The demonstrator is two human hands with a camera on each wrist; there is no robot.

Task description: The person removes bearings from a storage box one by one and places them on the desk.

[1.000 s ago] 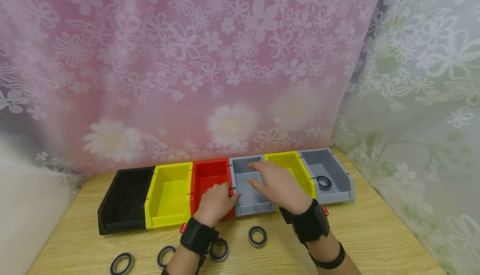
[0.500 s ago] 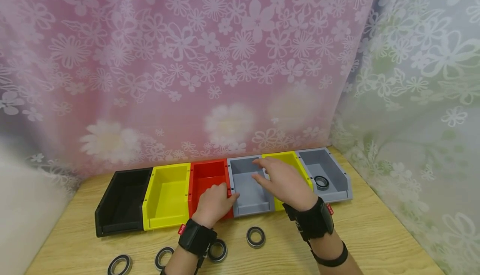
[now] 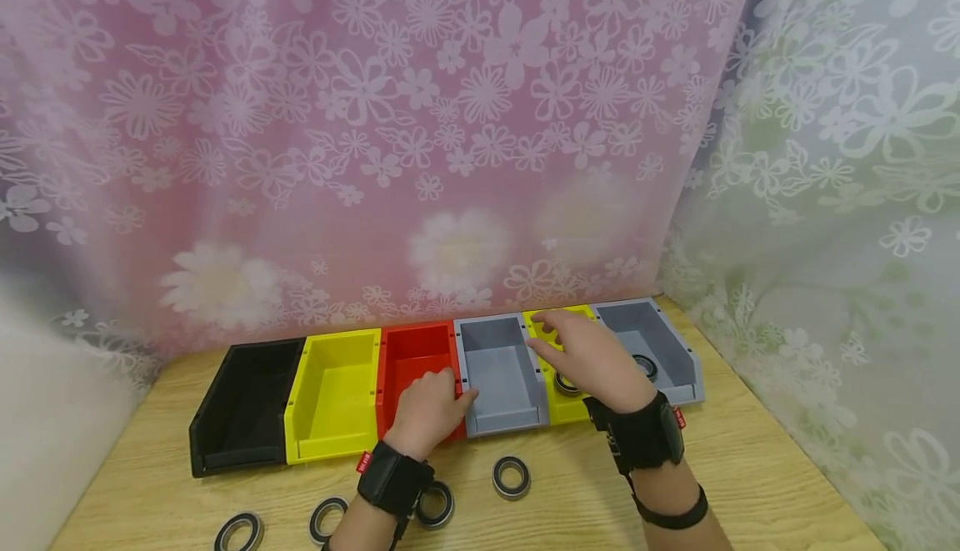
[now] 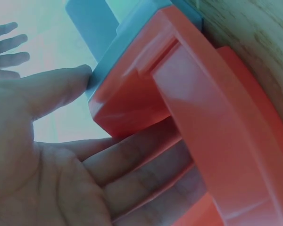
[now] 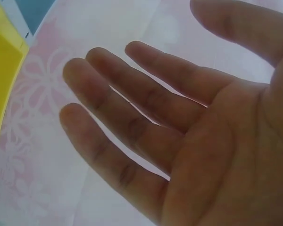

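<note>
My left hand [image 3: 426, 411] rests at the front of the red bin [image 3: 420, 338]. In the left wrist view its fingers reach straight in behind the bin's front lip, while the thumb touches the edge of the neighbouring grey bin [image 4: 100, 70]. Over the right-hand yellow bin [image 3: 558, 411] hovers my right hand [image 3: 588, 359], fingers spread and holding nothing. A ball bearing [image 3: 566, 384] lies in that yellow bin, partly covered by the hand. Another bearing [image 3: 645, 366] sits in the far-right grey bin [image 3: 678, 393], partly hidden too.
Several bearings lie on the wooden table in front of the bins, one bearing [image 3: 512, 478] nearest the middle grey bin [image 3: 498, 376]. Leftward in the row stand another yellow bin [image 3: 333, 401] and a black bin [image 3: 247, 405]. A floral curtain [image 3: 412, 117] hangs behind.
My right hand has shifted right from the middle grey bin's edge over the yellow bin, and the bearing in the yellow bin has come into view. The left hand stays in place.
</note>
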